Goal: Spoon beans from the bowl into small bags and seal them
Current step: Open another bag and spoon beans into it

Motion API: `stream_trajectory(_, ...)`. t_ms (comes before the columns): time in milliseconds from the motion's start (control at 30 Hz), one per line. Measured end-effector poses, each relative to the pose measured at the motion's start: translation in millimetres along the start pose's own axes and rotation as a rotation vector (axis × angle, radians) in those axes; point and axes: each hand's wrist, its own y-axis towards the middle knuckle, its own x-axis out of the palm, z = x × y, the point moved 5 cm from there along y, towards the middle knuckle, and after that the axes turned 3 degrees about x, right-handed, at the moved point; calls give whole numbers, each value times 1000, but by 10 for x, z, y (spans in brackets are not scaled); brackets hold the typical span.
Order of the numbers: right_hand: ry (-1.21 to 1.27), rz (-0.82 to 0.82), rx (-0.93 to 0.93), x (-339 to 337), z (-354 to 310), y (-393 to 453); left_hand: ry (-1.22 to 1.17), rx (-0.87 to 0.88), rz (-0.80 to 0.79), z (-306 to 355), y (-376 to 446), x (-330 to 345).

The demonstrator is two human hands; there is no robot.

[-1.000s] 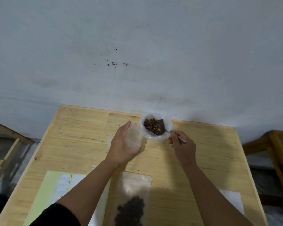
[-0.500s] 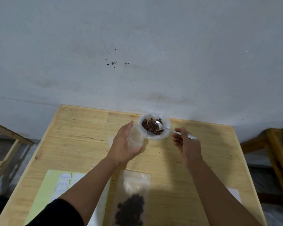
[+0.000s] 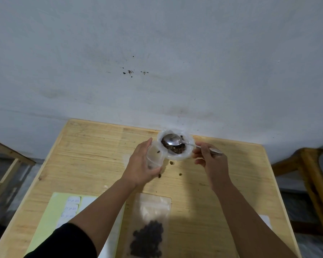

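Your left hand (image 3: 140,164) gripped a small clear bag (image 3: 154,157), open beside the bowl (image 3: 175,146) of beans at the counter's (image 3: 93,155) far edge. Your right hand (image 3: 211,159) pinched the spoon (image 3: 173,140) over the bowl. Three beans (image 3: 171,162) lay loose on the counter; a filled bag (image 3: 149,226) lay nearer you.

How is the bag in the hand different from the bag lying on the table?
The held bag is gripped by the left hand beside the bowl; the flat bag lies on the table. The held bag holds about one bean; the flat bag holds a dark heap. Both are clear plastic.
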Motion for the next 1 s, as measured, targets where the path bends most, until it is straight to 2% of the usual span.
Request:
stream_trajectory(133,-161,138,-24,-113,167,144,1,2,-1,-16,2,7)
stream_trajectory(233,-261,151,-11,-123,326,179,-21,-3,0,-6,11,14)
stream_trajectory(567,69,226,311,9,528,173,-51,-36,-25,-1,68,58)
stream_trajectory(833,202,109,207,-49,146,123,-47,-29,-8,20,52,46)
stream_trajectory(1000,64,-39,110,-57,-24,6,-48,-6,-6,74,46,68)
